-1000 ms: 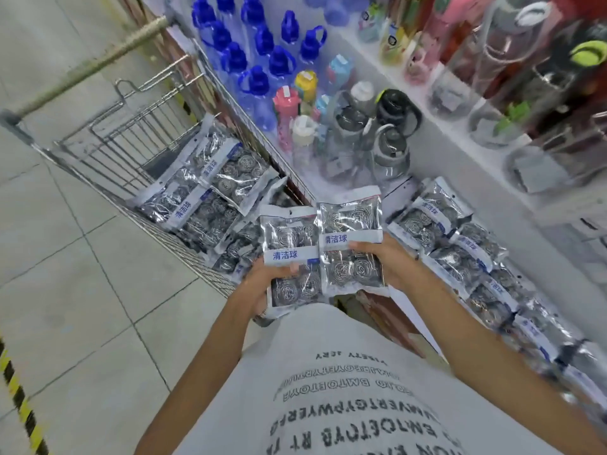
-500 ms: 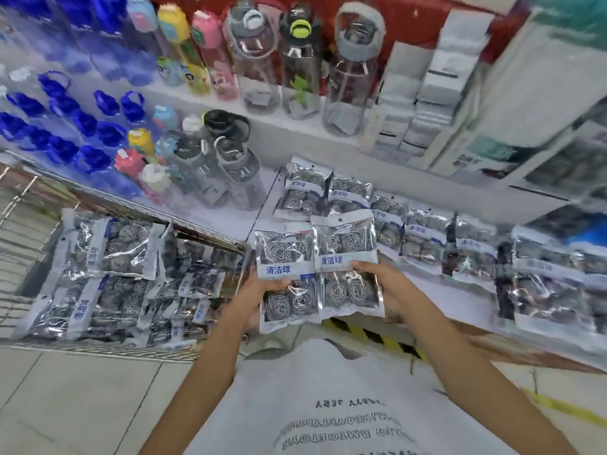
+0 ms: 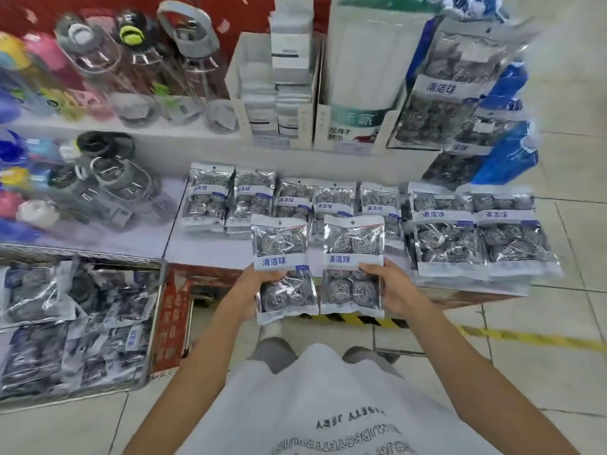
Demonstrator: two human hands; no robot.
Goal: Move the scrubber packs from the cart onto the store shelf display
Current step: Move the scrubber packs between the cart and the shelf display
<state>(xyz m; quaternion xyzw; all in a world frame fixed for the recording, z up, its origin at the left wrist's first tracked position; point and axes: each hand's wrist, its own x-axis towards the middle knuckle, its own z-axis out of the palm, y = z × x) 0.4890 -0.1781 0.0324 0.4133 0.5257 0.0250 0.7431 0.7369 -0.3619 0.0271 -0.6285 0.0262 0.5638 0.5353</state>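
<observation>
My left hand (image 3: 253,292) grips one scrubber pack (image 3: 282,257), a clear bag of steel-wool balls with a white and blue label. My right hand (image 3: 392,285) grips a second scrubber pack (image 3: 353,254) beside it. Both packs are held upright, side by side, just in front of the low white shelf (image 3: 203,251). A row of the same packs (image 3: 295,200) lies on that shelf behind them, and larger packs (image 3: 479,238) lie to the right. The wire cart (image 3: 161,310) at lower left holds several more packs (image 3: 75,316).
Water bottles (image 3: 108,188) crowd the shelf's left part and the upper tier. White boxes (image 3: 282,103) and a big scrubber bag (image 3: 443,93) stand on the upper tier. A red sign (image 3: 172,323) hangs by the cart. Tiled floor with yellow-black tape (image 3: 351,320) runs below the shelf.
My view has swung right from the cart to face the shelf. Both hands still hold their packs, which now sit in front of the shelf's row of packs.
</observation>
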